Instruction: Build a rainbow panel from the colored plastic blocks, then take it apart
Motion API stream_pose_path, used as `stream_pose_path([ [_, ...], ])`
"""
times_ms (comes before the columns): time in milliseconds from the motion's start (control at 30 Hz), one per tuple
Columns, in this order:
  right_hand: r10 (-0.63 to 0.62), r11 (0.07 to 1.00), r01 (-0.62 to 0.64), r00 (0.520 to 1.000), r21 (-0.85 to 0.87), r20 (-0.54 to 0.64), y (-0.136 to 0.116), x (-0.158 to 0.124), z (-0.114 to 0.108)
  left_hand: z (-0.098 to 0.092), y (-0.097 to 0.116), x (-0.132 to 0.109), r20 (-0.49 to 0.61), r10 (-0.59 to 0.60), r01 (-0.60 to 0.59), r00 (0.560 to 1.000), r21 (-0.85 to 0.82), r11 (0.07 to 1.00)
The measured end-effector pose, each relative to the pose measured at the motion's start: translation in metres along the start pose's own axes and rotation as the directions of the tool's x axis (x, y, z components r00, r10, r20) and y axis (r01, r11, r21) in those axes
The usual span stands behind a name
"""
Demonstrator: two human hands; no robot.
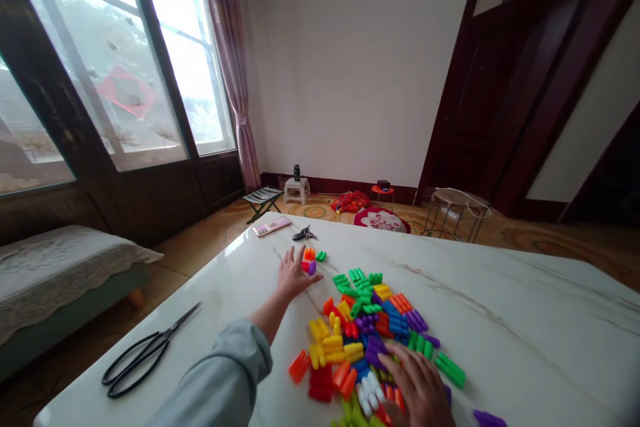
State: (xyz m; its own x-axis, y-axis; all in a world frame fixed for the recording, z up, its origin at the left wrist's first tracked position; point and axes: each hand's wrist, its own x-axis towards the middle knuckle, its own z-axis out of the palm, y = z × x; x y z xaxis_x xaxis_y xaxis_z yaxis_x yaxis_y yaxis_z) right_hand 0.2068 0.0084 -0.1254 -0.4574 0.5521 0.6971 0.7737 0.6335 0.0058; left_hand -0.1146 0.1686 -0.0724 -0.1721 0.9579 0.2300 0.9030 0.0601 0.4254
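Observation:
Fingers spread, my left hand point(295, 275) hovers over or rests by a few small plastic blocks at the far side of the pile: an orange block point(310, 254), a green block point(321, 256) and a red and purple piece point(309, 267). Nothing shows in its grasp. My right hand point(420, 383) reaches over the near right part of a heap of colourful plastic blocks point(367, 324), fingers stretched out and apart. Its fingertips are at a purple block point(375, 351), and a white block point(370, 392) lies just left of the palm. Blocks under the palm are hidden.
Large black-handled scissors point(150, 351) lie at the left of the white marbled table point(525, 320). Toward the far edge are a phone point(272, 225) and a small dark clipper-like tool point(304, 234). A loose purple block point(489, 419) sits at the near right. Stools stand beyond the table.

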Motion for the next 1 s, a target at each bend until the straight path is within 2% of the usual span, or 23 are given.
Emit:
stream_pose_path([
  [100,-0.049,0.998,0.05,0.998,-0.039,0.035,0.006,-0.002,0.006,0.015,0.006,0.036,0.069,0.103,-0.102,0.992,-0.015,0.995],
  [167,-0.046,0.998,0.049,0.997,-0.035,0.059,0.009,-0.005,0.008,0.024,0.008,0.049,0.144,0.225,-0.22,0.963,-0.052,0.974],
  [233,-0.024,1.0,0.025,0.996,-0.003,0.091,0.009,-0.007,0.009,0.032,0.009,0.053,0.155,0.334,-0.324,0.93,-0.083,0.942],
  [367,0.052,0.993,-0.07,0.983,0.097,0.178,0.003,-0.008,0.009,0.042,0.013,0.036,0.034,0.442,-0.437,0.896,-0.104,0.894],
  [433,0.065,0.988,-0.09,0.981,0.128,0.185,-0.001,-0.006,0.009,0.043,0.018,0.024,0.015,0.443,-0.44,0.896,-0.093,0.893],
  [633,0.067,0.988,-0.085,0.988,0.129,0.139,-0.008,0.0,0.009,0.036,0.031,-0.001,-0.02,0.352,-0.352,0.936,0.002,0.936],
  [900,0.085,0.989,-0.101,0.986,0.107,0.146,-0.017,0.006,-0.001,0.018,0.031,-0.037,0.007,0.365,-0.362,0.931,-0.094,0.927],
  [1000,0.102,0.985,-0.12,0.984,0.12,0.148,-0.019,0.007,-0.003,0.01,0.035,-0.039,-0.017,0.302,-0.3,0.953,-0.184,0.936],
])
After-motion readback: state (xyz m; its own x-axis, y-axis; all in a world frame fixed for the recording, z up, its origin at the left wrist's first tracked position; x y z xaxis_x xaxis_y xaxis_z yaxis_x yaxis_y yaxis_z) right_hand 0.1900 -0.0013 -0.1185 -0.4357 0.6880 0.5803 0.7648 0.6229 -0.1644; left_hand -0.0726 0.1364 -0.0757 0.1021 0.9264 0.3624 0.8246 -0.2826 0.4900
